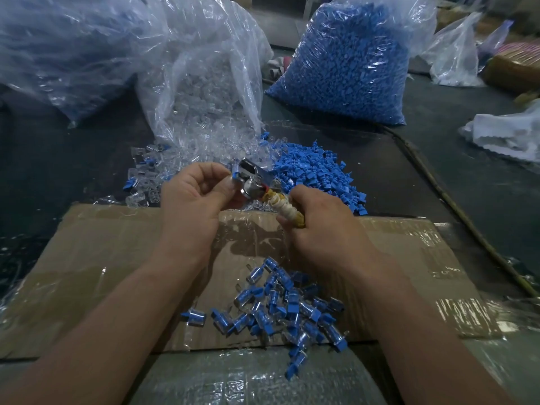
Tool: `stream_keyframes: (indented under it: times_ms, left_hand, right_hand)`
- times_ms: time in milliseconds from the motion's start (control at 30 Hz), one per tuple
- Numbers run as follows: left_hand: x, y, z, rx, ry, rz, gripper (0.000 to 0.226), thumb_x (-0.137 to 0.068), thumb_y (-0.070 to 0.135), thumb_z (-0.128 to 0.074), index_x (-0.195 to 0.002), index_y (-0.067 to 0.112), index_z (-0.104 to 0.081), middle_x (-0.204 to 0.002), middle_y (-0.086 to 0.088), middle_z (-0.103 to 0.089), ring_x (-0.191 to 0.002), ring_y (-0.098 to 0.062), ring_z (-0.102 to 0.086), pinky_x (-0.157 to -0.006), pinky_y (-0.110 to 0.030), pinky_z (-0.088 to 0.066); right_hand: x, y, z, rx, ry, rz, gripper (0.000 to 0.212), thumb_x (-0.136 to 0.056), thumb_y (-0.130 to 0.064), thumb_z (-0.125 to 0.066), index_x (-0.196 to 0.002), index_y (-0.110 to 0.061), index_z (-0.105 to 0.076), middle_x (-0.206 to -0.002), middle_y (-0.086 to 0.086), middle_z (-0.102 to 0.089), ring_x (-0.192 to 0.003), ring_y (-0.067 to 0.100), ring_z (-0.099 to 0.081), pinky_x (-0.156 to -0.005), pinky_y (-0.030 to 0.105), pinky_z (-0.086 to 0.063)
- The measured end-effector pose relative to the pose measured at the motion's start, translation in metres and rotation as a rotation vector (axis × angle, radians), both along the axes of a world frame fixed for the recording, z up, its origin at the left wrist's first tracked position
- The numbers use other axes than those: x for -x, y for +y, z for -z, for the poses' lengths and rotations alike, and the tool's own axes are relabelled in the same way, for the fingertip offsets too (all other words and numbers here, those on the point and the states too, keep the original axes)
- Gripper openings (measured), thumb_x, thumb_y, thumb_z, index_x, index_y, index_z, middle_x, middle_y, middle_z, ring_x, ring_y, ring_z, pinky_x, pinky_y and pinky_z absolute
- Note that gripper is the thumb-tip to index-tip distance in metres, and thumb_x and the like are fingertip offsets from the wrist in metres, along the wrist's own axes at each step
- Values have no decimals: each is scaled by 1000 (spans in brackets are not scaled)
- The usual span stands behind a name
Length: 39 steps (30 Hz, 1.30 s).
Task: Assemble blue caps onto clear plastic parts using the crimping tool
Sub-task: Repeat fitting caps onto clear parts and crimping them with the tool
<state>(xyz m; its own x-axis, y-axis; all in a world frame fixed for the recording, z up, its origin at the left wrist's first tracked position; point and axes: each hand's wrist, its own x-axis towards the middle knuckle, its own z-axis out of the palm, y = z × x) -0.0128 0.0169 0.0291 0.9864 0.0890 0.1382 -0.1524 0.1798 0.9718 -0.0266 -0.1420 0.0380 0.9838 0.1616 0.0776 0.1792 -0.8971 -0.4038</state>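
- One silver crimping tool with a cream-wrapped handle (257,185); the right hand (321,229) curls its fingers round that handle.
- The left hand (193,200) pinches one blue-capped clear plastic part (234,173) in its fingers at the tool's head.
- Three big plastic bags (204,68) stand on the dark bench (438,176); the heap of capped pieces (280,305) is beyond counting.

Assembled parts (280,305) on cardboard (102,258); cap bag (344,62) behind.

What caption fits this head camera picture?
Right hand grips the crimping tool; left hand pinches a part at its head.
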Motion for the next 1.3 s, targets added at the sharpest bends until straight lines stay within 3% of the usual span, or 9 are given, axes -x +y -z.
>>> stream_keyframes:
  times_ms: [167, 300, 467, 600, 767, 1000, 1100, 1200, 1300]
  left_hand:
    - [-1, 2, -1, 29, 20, -1, 17, -80, -5, -57, -78, 11, -59, -64, 2, -67, -61, -10, -65, -56, -15, -51]
    - [-1, 2, 2, -49, 10, -31, 18, -80, -4, -59, -77, 13, -61, -65, 2, -68, -62, -9, -66, -58, -15, -52]
    - [-11, 16, -5, 67, 49, -74, 15, -82, 0, -57, -78, 15, -62, -64, 3, -68, -61, -11, -66, -55, -18, -52]
    - [1, 19, -11, -85, 110, 310, 12, -66, 18, -63, -75, 14, -71, -70, -4, -70, -53, -10, -61, -45, -19, -48]
    - [10, 10, -6, -288, 164, 759, 13, -61, 15, -70, -73, 11, -71, -64, -7, -68, -49, -10, -59, -48, -17, -48]
    - [7, 8, -1, -463, 41, 906, 15, -64, 32, -75, -74, 20, -75, -76, -12, -69, -72, -27, -60, -68, -38, -49]
    - [9, 9, -6, -344, 75, 808, 13, -64, 23, -71, -72, 13, -73, -69, -9, -68, -62, -15, -61, -59, -21, -50]
    - [7, 6, -7, -226, 170, 416, 5, -67, 8, -67, -69, 12, -71, -65, -1, -68, -55, -2, -61, -52, -13, -48]
    - [-7, 10, 4, -639, 27, -41, 17, -81, 8, -65, -91, 20, -69, -85, 3, -68, -76, -3, -62, -75, -23, -52]
  right_hand:
    - [-5, -9, -2, -11, 17, -28, 18, -86, -23, -58, -97, -27, -43, -86, -11, -41, -78, 4, -36, -62, 11, -23]
    - [-7, -18, -5, 18, 62, -51, 18, -86, -20, -58, -97, -26, -45, -83, -15, -40, -76, 3, -38, -63, 14, -28]
    - [-8, -30, -9, 79, 109, -54, 19, -84, -20, -60, -96, -26, -47, -86, -12, -43, -81, 10, -42, -61, 22, -30]
    - [-7, -36, -11, 144, 133, -55, 25, -76, -33, -68, -91, -31, -48, -87, -11, -46, -80, 9, -43, -60, 24, -31]
    - [-6, -28, -10, 193, 194, -56, 46, -64, -54, -71, -99, -30, -53, -95, -9, -49, -88, 11, -46, -73, 31, -41]
    - [-4, -27, -11, 185, 314, -54, 64, -58, -53, -77, -110, -32, -46, -99, -11, -42, -96, 11, -40, -82, 31, -37]
    - [-3, -27, -10, 212, 328, -66, 70, -57, -55, -76, -115, -32, -44, -100, -13, -39, -96, 9, -37, -77, 29, -33]
    - [-4, -28, -10, 210, 335, -75, 71, -58, -56, -75, -116, -33, -43, -101, -14, -38, -97, 8, -36, -74, 27, -30]
    - [-4, -30, -11, 185, 363, -74, 71, -61, -59, -71, -120, -31, -44, -104, -12, -39, -99, 9, -38, -78, 28, -33]
